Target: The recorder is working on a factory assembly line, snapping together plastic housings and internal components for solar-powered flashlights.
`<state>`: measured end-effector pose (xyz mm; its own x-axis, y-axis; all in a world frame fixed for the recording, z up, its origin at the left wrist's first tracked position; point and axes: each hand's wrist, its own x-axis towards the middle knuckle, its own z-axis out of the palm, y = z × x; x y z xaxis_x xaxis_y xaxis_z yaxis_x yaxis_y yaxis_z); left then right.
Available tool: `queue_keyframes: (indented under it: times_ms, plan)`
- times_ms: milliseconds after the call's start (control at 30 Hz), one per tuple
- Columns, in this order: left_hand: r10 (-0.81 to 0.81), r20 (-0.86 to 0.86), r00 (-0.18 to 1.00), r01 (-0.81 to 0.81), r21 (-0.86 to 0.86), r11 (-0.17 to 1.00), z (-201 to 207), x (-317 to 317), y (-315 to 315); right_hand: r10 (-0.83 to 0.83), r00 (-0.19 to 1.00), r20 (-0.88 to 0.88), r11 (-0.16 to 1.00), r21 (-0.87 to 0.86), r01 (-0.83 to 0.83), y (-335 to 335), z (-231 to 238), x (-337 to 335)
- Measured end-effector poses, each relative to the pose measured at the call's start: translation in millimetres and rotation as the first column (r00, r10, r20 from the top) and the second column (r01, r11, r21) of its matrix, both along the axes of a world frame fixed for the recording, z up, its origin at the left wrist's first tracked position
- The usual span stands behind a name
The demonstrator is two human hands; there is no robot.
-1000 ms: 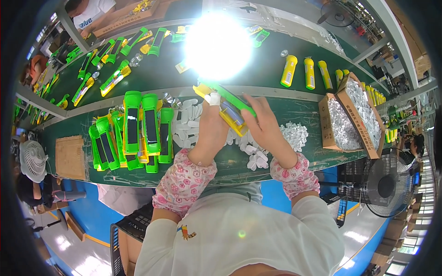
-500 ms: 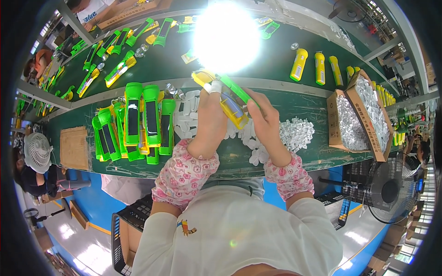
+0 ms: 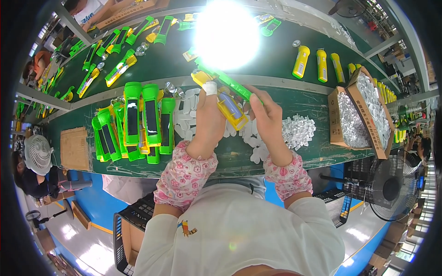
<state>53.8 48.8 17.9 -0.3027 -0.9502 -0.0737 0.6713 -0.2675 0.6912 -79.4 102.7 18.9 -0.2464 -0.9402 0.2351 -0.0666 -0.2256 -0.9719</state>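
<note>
My left hand (image 3: 210,117), with white tape round a finger, grips a yellow flashlight half (image 3: 231,112); a blue-grey cylinder lies inside it. My right hand (image 3: 265,112) holds the green flashlight half (image 3: 234,85) by its near end. The green piece slants above the yellow one, and its far end is close to the bright glare. Under and around my hands lie flat white plastic pieces (image 3: 188,112). A heap of smaller white pieces (image 3: 298,132) lies to the right of my right hand.
Green-and-yellow flashlights (image 3: 132,115) are piled left beside a brown board (image 3: 74,148). An open carton (image 3: 354,120) of small white parts stands right. On the green conveyor belt (image 3: 271,57) beyond are flashlight parts and yellow flashlights (image 3: 301,61). A fan (image 3: 391,188) stands lower right.
The green half has swung away from the yellow half, so more of its inner side and the cylinder shows. My right hand has shifted slightly right. The yellow flashlights on the belt moved slightly right.
</note>
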Motion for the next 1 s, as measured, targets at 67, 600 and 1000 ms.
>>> queue_keyframes:
  times_ms: [67,600,1000]
  plan:
    - [0.028,-0.020,0.999,-0.028,0.028,0.999,-4,-2,-3,-0.079,0.994,-0.076,0.996,-0.040,0.076,5,-5,9]
    - [0.041,-0.070,0.997,-0.032,0.125,0.992,6,-15,-7,-0.369,0.872,-0.322,0.915,-0.290,0.280,12,-22,16]
    - [0.073,0.103,0.992,-0.082,0.081,0.993,8,-13,-5,-0.380,0.849,-0.367,0.917,-0.269,0.293,14,-19,27]
